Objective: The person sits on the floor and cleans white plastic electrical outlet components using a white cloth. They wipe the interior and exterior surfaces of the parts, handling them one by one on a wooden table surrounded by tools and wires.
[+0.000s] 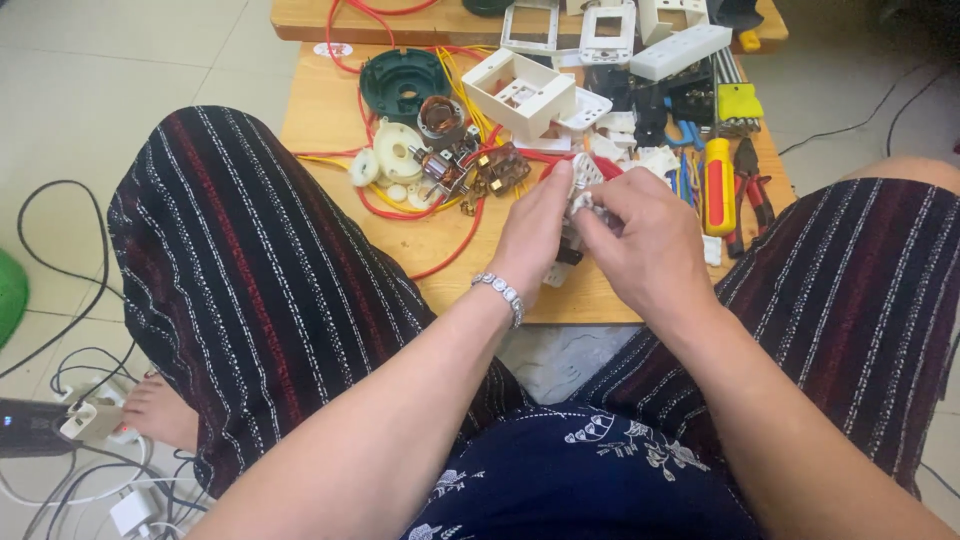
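- The left hand [535, 235] is gripping a small white plastic electrical fitting [583, 175] from its 9 o'clock side, fingers curled round it and thumb pressed along its edge.
- The right hand [650, 240] is closing on the same fitting from 3 o'clock, fingertips pinched together on a small pale part at its middle; what that part is cannot be told.
- The fitting is hanging just above the near edge of the low wooden table [330, 110], between the striped knees.
- Judging by the loose parts, the work looks midway: a green round housing [405, 85], a copper-wound motor core [440, 115] and a white square box frame [520, 90] are lying apart at 11 and 12 o'clock, among red wires [440, 262].
- The fitting's long axis seems to be running from 6 to 12 o'clock, top tipped away; the hands are hiding most of it.
- A red-and-yellow screwdriver [718, 185] is lying untouched at 3 o'clock.
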